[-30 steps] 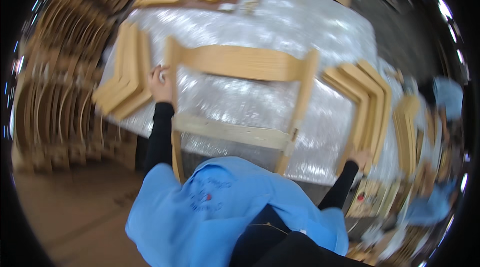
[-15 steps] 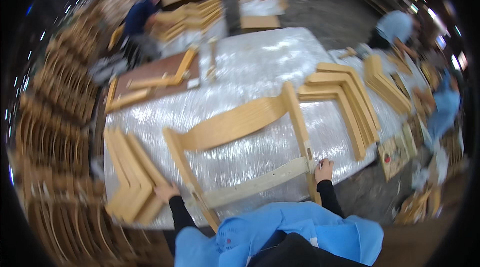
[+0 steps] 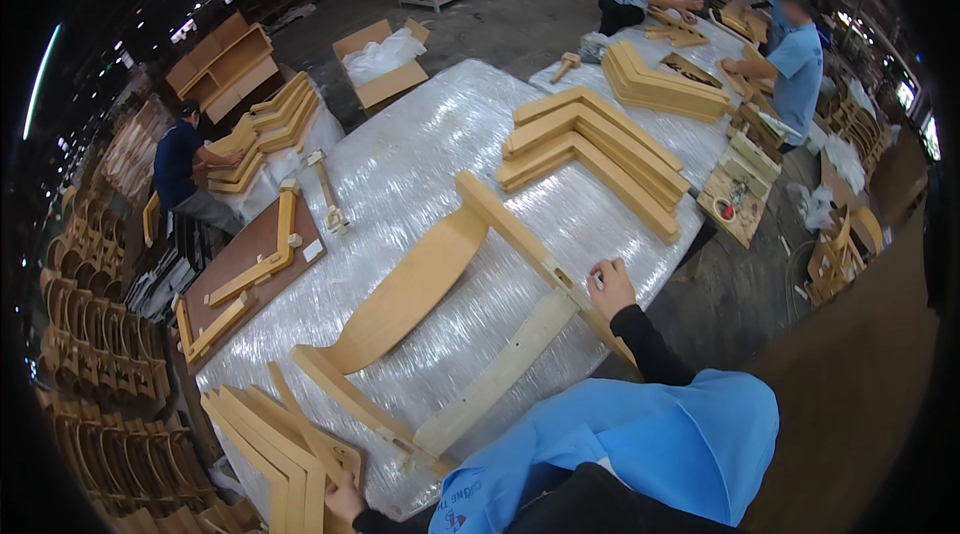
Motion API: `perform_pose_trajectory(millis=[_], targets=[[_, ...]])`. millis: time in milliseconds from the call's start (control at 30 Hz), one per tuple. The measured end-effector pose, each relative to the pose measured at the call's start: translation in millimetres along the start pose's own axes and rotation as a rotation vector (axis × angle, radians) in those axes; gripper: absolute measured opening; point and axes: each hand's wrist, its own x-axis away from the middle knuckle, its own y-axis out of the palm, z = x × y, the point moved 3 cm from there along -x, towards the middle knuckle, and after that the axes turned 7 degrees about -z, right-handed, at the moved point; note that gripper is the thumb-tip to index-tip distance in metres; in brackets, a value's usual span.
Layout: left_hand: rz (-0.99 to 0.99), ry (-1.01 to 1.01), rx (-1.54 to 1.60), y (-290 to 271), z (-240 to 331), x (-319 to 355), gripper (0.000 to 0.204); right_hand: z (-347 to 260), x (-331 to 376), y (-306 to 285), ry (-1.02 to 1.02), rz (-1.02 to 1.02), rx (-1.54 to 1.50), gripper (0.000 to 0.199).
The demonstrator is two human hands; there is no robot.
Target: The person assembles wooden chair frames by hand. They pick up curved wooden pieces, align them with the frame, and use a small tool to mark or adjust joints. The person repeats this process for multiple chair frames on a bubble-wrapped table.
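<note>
My left hand (image 3: 345,500) is closed on the edge of an angled wooden leg piece (image 3: 305,426), the top one of a stack at the table's left. Beneath it lie more pieces of the same bent shape (image 3: 262,442). A light wooden chair-back frame (image 3: 513,232) lies in front of me, with a curved backrest (image 3: 410,289) between its posts and a pale, whitish crossbar (image 3: 500,374) nearer me. My right hand (image 3: 612,290) is beside the frame's right post, near the crossbar joint. Its fingers are curled together; what they hold, if anything, is too small to make out.
Plastic film covers the table (image 3: 400,174). Another stack of angled pieces (image 3: 590,159) sits at the far right. A brown board (image 3: 250,269) bears wooden parts at the left. An open carton (image 3: 385,64) stands beyond. Several co-workers (image 3: 795,74) work at neighbouring tables.
My view has swung, so the table now slants. My left hand has drawn the top leg piece askew from its stack. My right hand remains near the right post.
</note>
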Motion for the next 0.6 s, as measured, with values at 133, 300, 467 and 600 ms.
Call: perform_pose_trajectory(millis=[133,300,467,600], targets=[[0.016,0.102,-0.301,-65,128,173,0.057,-96,-20,-24,-0.311,0.063,-0.004,0.022],[0.013,0.687,-0.164,-89,187,215,0.066,-232,-8,-78,-0.907,0.219,-0.239,0.031],[-0.401,0.934,-0.260,0,290,241,0.073,-274,42,-138,-1.261,0.383,-0.047,0.055],[-0.923,1.247,-0.468,105,352,268,0.068,-255,45,-160,-1.261,0.376,0.382,0.076]])
